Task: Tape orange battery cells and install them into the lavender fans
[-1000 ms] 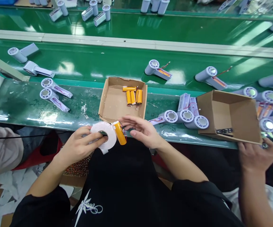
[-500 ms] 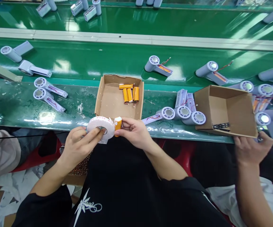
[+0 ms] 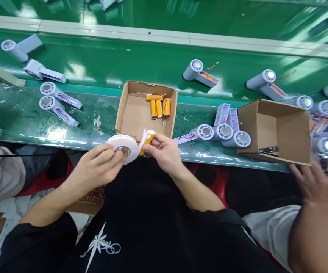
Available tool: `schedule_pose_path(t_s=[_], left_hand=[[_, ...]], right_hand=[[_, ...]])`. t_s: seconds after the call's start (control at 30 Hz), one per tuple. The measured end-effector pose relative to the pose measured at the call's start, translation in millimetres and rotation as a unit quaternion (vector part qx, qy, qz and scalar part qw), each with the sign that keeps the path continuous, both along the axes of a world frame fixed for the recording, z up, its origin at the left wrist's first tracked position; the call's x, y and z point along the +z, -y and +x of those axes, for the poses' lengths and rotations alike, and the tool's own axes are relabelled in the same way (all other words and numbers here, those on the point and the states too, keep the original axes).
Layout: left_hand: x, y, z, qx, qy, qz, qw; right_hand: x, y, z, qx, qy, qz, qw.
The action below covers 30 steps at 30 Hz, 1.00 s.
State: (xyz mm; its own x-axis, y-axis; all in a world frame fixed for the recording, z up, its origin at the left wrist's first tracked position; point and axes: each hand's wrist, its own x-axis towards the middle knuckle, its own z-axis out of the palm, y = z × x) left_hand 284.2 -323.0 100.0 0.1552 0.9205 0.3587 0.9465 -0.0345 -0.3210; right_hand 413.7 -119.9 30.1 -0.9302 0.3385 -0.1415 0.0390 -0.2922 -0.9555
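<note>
My left hand (image 3: 103,161) is closed on a roll of white tape (image 3: 131,142), with fingertips in the hole of its core. My right hand (image 3: 165,151) pinches an orange-wrapped battery pack (image 3: 148,138) just right of the roll. A white strip of tape (image 3: 142,139) stands up between the roll and the pack's white upper end. Behind my hands sits a shallow cardboard box (image 3: 128,110), where several more orange battery packs (image 3: 158,108) lie at the back right.
Grey-lilac fan housings (image 3: 205,132) with red wires lie right of the box, others (image 3: 48,102) at left. A taller cardboard box (image 3: 291,131) stands on the bench edge (image 3: 96,142). A co-worker's hand (image 3: 320,182) is at its right. Behind runs a green belt (image 3: 101,57).
The battery pack in my right hand has tilted to the right, and a white tape strip now stands out from it. The co-worker's hand has moved right. The whole view has shifted slightly.
</note>
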Motion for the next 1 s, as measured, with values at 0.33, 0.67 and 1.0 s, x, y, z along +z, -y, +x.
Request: schedule_pose_path(t_s=[0.33, 0.67, 1.0], left_hand=[[-50.4, 61.6, -5.0, 0.119, 0.166, -0.006, 0.979], [-67.8, 112.5, -162.1, 0.318, 0.229, 0.055, 0.918], [-53.4, 84.1, -234.3, 0.325, 0.208, -0.016, 0.922]], right_hand=[[40.9, -86.2, 21.4, -0.292, -0.118, 0.174, 0.933], [23.7, -97.8, 42.0, -0.175, -0.073, 0.026, 0.981], [3.8, -99.2, 51.4, -0.242, -0.099, 0.031, 0.965]])
